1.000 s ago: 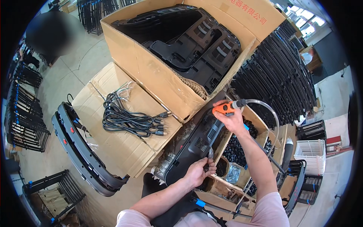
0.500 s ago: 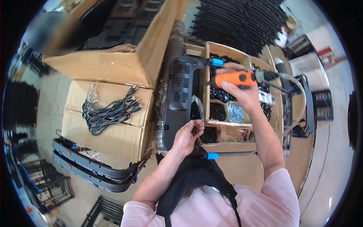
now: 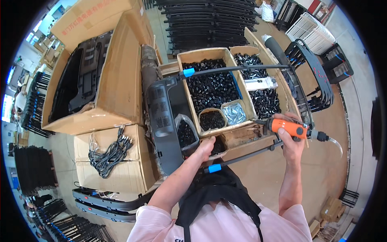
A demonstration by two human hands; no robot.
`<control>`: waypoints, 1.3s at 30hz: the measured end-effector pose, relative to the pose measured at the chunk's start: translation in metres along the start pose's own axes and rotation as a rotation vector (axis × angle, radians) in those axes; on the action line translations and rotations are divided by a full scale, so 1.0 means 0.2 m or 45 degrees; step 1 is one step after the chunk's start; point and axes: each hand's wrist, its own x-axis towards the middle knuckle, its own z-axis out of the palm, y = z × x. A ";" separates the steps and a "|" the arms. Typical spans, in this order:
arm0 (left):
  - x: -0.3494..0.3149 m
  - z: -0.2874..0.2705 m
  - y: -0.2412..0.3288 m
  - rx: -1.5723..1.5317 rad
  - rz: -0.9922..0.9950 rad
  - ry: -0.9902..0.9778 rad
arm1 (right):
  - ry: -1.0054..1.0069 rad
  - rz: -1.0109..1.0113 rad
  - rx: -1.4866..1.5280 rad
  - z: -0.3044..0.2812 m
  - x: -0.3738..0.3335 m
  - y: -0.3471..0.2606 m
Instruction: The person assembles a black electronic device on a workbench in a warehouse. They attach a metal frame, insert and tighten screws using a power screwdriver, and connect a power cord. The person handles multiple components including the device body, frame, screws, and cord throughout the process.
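My right hand (image 3: 291, 139) is wrapped round an orange air screwdriver (image 3: 287, 128) with a clear hose at its rear. The tool lies sideways, its nose pointing left above the near edge of the wooden parts box. My left hand (image 3: 206, 148) reaches to a small tub of dark small parts (image 3: 219, 146), its fingers mostly hidden at the rim. Left of that hand lies a black plastic panel (image 3: 163, 129) with vent slots, joined to a black tube frame (image 3: 242, 69) with blue clips (image 3: 188, 72). A plastic bag of black parts (image 3: 186, 135) rests beside the panel.
The wooden box (image 3: 180, 60) holds black caps, silver screws (image 3: 234, 113) and a white packet (image 3: 260, 84). Left stand a tall carton (image 3: 121, 76) and a lower carton with coiled black cables (image 3: 109, 155). Curved black panels (image 3: 109, 205) lie below; black tubes (image 3: 205, 24) are stacked behind.
The view has shifted. My right hand has brought the screwdriver from over the box's far compartment to its near right side. My left hand has moved from the panel to the small tub.
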 end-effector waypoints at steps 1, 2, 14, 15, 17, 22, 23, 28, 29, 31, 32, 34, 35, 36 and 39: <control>0.00 0.01 0.00 0.108 0.054 -0.006 | 0.014 0.023 0.014 -0.04 0.01 0.04; 0.01 0.01 0.02 0.138 0.076 -0.110 | 0.024 0.046 0.027 -0.08 0.02 0.09; 0.75 -0.07 0.85 1.022 0.926 1.068 | -0.119 0.411 0.164 -0.20 0.44 0.60; 0.81 -0.06 0.92 1.098 0.944 1.246 | -0.141 0.433 0.178 -0.20 0.46 0.65; 0.91 -0.03 1.04 1.294 1.044 1.319 | -0.177 0.458 0.149 -0.20 0.52 0.72; 1.13 -0.09 1.13 2.025 0.712 1.266 | -0.273 0.519 0.144 -0.13 0.66 0.88; 1.14 -0.08 1.15 2.044 0.722 1.231 | -0.264 0.524 0.114 -0.12 0.69 0.93; 1.11 -0.11 1.18 2.047 0.740 1.143 | -0.173 0.548 0.359 0.08 0.85 1.26; 1.10 -0.13 1.18 2.032 0.746 1.135 | -0.163 0.517 0.366 0.14 0.88 1.33; 1.04 -0.07 1.20 1.850 0.839 1.153 | -0.119 0.562 0.337 0.24 0.96 1.47; 1.01 -0.05 1.21 1.760 0.881 1.166 | -0.077 0.572 0.367 0.30 1.00 1.55; 0.99 -0.10 1.14 1.329 1.068 1.228 | -0.120 0.585 0.259 0.42 1.06 1.63; 0.98 -0.11 1.12 1.117 1.161 1.246 | -0.139 0.580 0.202 0.46 1.08 1.69; 0.94 -0.07 1.12 0.825 1.021 1.119 | -0.197 0.517 -0.108 0.45 1.12 1.79; 0.75 -0.04 0.99 -0.388 0.704 0.254 | -0.416 1.005 -0.217 0.41 1.16 1.74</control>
